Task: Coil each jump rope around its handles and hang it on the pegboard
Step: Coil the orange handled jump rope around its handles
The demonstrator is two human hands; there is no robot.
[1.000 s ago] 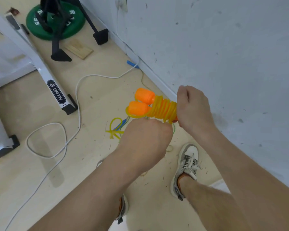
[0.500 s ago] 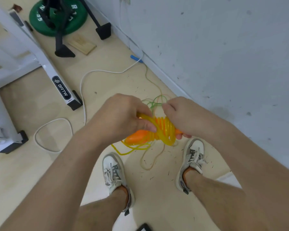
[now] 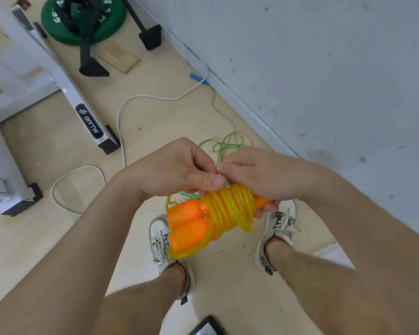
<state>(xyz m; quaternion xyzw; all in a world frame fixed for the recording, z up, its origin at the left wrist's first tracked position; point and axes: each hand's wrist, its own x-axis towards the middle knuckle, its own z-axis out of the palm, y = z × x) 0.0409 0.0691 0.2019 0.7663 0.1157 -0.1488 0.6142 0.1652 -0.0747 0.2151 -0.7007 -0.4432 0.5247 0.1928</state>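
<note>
Gripping the narrow ends of two orange handles [image 3: 188, 223], the right hand [image 3: 259, 175] has its fingers curled beneath them, fingertips [image 3: 267, 209] showing under the bundle. The left hand [image 3: 177, 170] meets it from the other side, knuckles touching, with its fingers curled and its thumb pressed down on the top of the yellow cord [image 3: 230, 209], pinching it there. That cord is wound in tight turns around the middle of the handles, which lie side by side with their thick ends pointing down toward the person; one loose loop runs around those ends. A short green strand [image 3: 190, 195] shows just below the left hand. The whole jump rope is held in the air above the floor [image 3: 58, 238], over the gap between two grey and white shoes [image 3: 160, 238].

Beyond the hands, a thin green rope [image 3: 225, 143] lies in a loose tangle on the floor near the wall's [image 3: 324, 68] base. A white cable [image 3: 121, 131] snakes along the floor to its left, passing the foot of a white frame [image 3: 90, 122] marked BRTW. Near the floor's far edge sit a wooden block [image 3: 119, 58] and a green weight plate [image 3: 82, 20] with black stand legs [image 3: 150, 37] across it.
</note>
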